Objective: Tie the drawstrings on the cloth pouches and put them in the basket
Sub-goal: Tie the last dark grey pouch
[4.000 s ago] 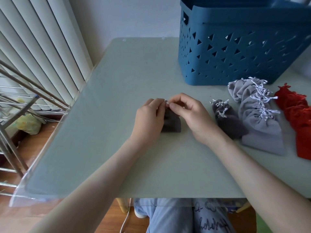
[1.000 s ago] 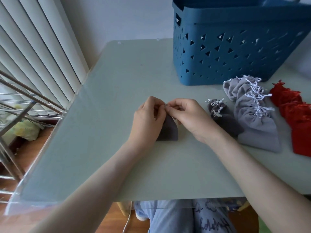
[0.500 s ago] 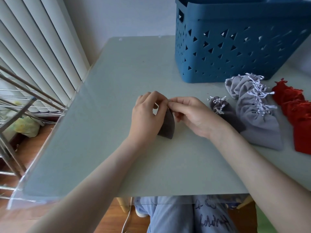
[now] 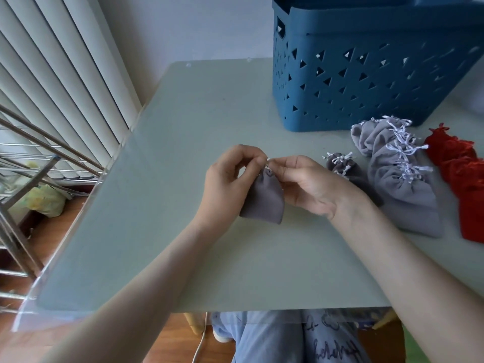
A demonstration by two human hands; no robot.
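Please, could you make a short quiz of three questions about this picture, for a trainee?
1. True or false: the dark grey pouch being tied is already in the blue basket.
2. Missing word: the red pouches lie to the ___ of the light grey pouches.
3. What do the left hand and right hand pinch? A) the drawstring B) a red pouch C) the basket
Key: 1 false; 2 right; 3 A.

I see the left hand (image 4: 225, 184) and right hand (image 4: 309, 182) pinching the white drawstring (image 4: 267, 160) atop a dark grey pouch (image 4: 264, 203) held between them; the blue basket (image 4: 366, 82) stands beyond the right hand on the bench (image 4: 183, 153).
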